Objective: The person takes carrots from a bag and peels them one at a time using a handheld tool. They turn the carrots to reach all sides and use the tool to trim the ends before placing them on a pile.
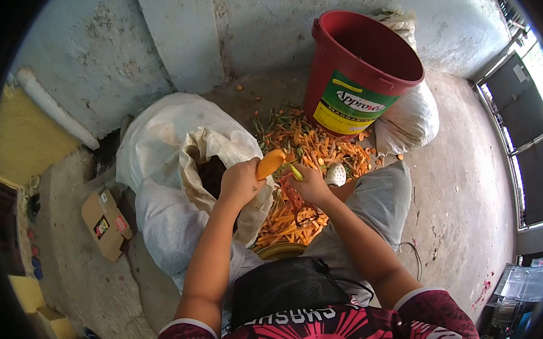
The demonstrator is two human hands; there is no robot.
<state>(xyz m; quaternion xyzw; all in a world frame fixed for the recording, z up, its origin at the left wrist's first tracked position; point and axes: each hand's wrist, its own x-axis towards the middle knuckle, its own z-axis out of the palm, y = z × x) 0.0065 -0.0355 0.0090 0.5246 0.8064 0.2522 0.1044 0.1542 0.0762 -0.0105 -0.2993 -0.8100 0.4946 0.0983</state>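
My left hand (241,182) is wrapped round a thick peeled carrot (271,163), its orange end sticking out toward the right. Close beside it, my right hand (310,188) grips a small tool with a yellow-green handle (296,172); the fingers hide most of it, and I cannot tell whether it is a knife or a peeler. Below both hands, orange peelings (289,222) cover the floor between my legs. A red perforated piece (292,195) shows just under my right hand. Left of the carrot, a white sack (186,128) stands with its mouth rolled down.
A dark red bucket (364,60) with a margarine label stands beyond the peelings, and a filled white sack (413,116) leans behind it. A white shoe with holes (335,175) is by my right knee. Flattened cardboard (105,224) lies at left.
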